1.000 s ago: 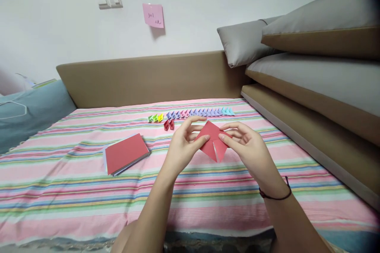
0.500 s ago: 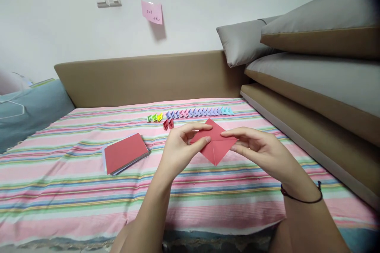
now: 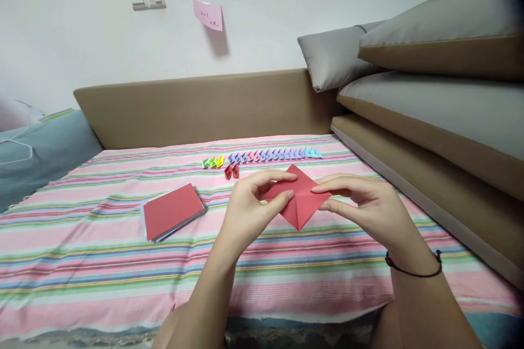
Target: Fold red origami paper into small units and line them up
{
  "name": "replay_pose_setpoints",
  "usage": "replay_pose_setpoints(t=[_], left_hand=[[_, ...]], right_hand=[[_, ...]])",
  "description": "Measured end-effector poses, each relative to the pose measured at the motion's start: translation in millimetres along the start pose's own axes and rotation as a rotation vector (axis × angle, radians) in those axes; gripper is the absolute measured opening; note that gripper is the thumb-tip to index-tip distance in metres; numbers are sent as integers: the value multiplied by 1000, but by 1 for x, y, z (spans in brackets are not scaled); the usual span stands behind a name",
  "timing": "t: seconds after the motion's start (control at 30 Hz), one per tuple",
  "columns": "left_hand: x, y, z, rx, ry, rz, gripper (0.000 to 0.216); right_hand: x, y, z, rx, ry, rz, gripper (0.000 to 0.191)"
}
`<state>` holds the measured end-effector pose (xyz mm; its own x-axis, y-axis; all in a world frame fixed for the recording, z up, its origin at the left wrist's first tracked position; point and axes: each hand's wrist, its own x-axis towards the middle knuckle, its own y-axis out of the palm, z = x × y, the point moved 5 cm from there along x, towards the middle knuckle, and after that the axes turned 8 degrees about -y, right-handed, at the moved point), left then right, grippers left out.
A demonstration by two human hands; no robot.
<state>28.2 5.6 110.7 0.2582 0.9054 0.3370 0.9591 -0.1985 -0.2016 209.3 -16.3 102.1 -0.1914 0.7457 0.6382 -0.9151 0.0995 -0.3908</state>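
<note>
Left hand (image 3: 248,212) and right hand (image 3: 368,210), fingertips pinched on the red paper (image 3: 301,204), should line up its edges squarely when creasing.

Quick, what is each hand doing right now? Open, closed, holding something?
Left hand: closed, pinching the left edge of the folded red paper.
Right hand: closed, pinching the right corner of the red paper.

A paper stack (image 3: 174,218), red on top, lay on the striped bed cover (image 3: 102,262) at nine o'clock. A row of small folded pieces (image 3: 266,156) ran at twelve, two red ones (image 3: 231,171) just beside it. Grey cushions (image 3: 429,38) were piled at two o'clock.
</note>
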Motion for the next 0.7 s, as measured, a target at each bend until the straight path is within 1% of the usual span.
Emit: replay_pose_setpoints(t=[0.13, 0.27, 0.37, 0.47, 0.57, 0.7], left_hand=[[0, 0, -1, 12, -1, -17, 19], [0, 1, -1, -48, -15, -23, 18], [1, 3, 1, -105, -38, -32, 16], [1, 6, 4, -178, -61, -19, 17], [2, 9, 5, -225, -58, -9, 21], [2, 11, 5, -225, -49, -19, 22]], right_hand=[[1, 3, 1, 42, 8, -19, 12], [1, 7, -1, 155, 78, -120, 8], [0, 10, -5, 250, 159, -185, 11], [-1, 13, -9, 325, 229, -213, 13], [-2, 14, -11, 350, 288, -233, 17], [-3, 15, -10, 354, 335, -294, 21]])
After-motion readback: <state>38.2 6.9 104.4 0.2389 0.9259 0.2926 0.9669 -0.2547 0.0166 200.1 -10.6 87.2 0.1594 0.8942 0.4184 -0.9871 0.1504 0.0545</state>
